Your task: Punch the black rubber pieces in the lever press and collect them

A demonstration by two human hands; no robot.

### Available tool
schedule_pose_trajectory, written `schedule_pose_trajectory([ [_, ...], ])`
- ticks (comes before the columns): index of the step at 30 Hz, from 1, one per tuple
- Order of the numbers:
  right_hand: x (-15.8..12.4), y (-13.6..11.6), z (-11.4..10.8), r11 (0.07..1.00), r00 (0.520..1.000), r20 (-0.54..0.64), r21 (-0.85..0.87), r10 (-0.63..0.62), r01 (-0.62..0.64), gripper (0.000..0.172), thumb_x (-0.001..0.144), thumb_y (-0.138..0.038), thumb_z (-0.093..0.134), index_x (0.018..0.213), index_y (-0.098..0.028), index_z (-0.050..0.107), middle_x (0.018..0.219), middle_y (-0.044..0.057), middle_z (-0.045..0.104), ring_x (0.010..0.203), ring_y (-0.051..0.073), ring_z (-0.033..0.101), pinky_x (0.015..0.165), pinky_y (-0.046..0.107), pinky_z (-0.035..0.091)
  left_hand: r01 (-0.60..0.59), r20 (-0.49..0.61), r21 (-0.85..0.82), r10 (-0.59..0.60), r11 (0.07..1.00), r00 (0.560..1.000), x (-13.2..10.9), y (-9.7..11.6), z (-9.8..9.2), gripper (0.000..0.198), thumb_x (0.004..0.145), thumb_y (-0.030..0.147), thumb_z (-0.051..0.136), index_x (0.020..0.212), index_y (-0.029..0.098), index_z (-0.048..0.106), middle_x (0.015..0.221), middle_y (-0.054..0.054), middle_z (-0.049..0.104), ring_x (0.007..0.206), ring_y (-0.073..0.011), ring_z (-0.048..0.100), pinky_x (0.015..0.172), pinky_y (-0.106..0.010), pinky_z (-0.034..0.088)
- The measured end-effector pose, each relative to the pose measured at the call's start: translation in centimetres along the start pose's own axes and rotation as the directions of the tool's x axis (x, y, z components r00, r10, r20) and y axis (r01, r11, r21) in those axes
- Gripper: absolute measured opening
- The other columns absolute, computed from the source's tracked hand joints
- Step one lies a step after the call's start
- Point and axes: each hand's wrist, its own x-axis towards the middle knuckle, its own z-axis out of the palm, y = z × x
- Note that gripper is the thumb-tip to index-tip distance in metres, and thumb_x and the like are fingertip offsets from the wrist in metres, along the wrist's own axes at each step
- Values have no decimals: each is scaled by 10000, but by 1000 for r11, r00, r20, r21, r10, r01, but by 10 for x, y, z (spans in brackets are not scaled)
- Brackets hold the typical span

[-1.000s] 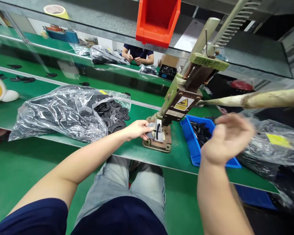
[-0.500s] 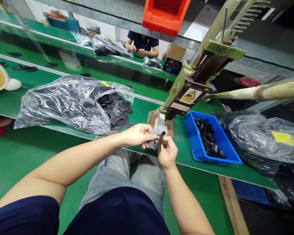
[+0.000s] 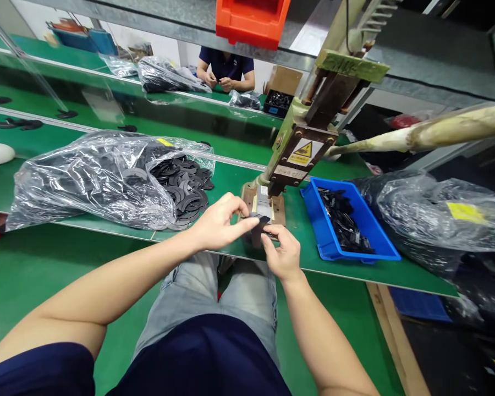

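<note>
Just in front of the base [image 3: 279, 212] of a hand-lever press [image 3: 301, 151], my two hands meet over dark, flat plastic pieces. My left hand [image 3: 220, 223] pinches a dark curved plastic piece [image 3: 260, 218] between thumb and fingers. From the other side my right hand [image 3: 284, 252] closes its thumb and fingers on the dark parts at their right end; its fingers partly cover what it grips. How the pieces fit together is too small to make out. The metal fixture [image 3: 264, 204] on the press base lies just beyond my fingertips.
Left of the press, a clear bag [image 3: 86, 176] spills dark crescent pieces [image 3: 185, 187]. At right stand a blue bin [image 3: 325, 242] of small black parts and another bag [image 3: 433, 220]. The press lever [image 3: 421, 135] juts right. An orange bin [image 3: 251, 27] hangs above; a person [image 3: 226, 69] sits opposite.
My hands have shifted the pieces closer to the press base. The black curved strip that stood up in my right hand no longer shows upright. The view has swung slightly right.
</note>
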Motion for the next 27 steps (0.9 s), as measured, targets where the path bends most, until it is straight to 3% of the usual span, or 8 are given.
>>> schedule_pose_trajectory([
  [3,0,0,1,999,999,-3,-19,-36,36,169,908,-244,659,1076,-233,674,990,55,735,909,170,684,847,348,576,-78,124,76,68,994,990,-2,7,6,337,958,423,648,720,185,629,780,-11,578,754,-147,548,717,-284,436],
  [8,-2,-4,-1,998,998,-14,-11,-66,65,151,916,-234,643,1065,-233,668,983,55,737,901,168,690,835,348,580,110,213,-77,-91,991,973,3,8,16,459,959,460,620,617,173,509,704,16,499,632,-110,445,594,-267,332],
  [13,-5,-7,-20,999,998,-55,19,-35,36,189,929,-230,638,1116,-241,662,1026,56,742,947,162,709,852,332,593,220,211,-425,-141,878,967,5,8,26,363,857,477,776,859,185,560,763,40,543,668,-98,493,625,-235,400],
  [16,-5,-9,-38,1000,1000,-25,21,-13,14,174,927,-251,651,1101,-246,672,1011,48,744,938,158,716,834,319,602,344,368,-576,-140,742,919,9,10,38,434,831,531,794,985,182,587,813,9,624,672,-117,575,622,-250,469],
  [19,0,-9,-60,1000,999,46,-27,16,-15,167,929,-292,657,1085,-249,700,991,42,756,905,157,722,806,310,608,438,491,-571,-139,695,860,15,9,48,456,831,590,770,904,182,580,708,11,617,583,-126,576,542,-251,464],
  [22,16,0,-87,989,995,72,-133,69,-59,197,942,-339,636,1100,-261,725,1014,39,769,908,164,721,836,329,609,413,405,-535,-205,737,891,23,-7,52,451,817,582,786,874,187,575,677,23,606,578,-120,575,552,-238,458],
  [25,47,22,-111,958,991,39,-263,129,-115,243,961,-383,590,1108,-251,732,1053,50,772,953,184,714,919,378,598,324,196,-456,-261,829,945,27,-40,50,429,854,580,746,857,180,589,682,30,579,592,-106,527,566,-225,409],
  [27,76,42,-118,929,985,45,-341,167,-142,255,959,-382,582,1098,-236,738,1085,60,775,1011,205,712,991,408,576,288,102,-373,-270,882,958,24,-62,49,406,888,568,708,859,178,603,702,25,574,625,-112,512,596,-233,404],
])
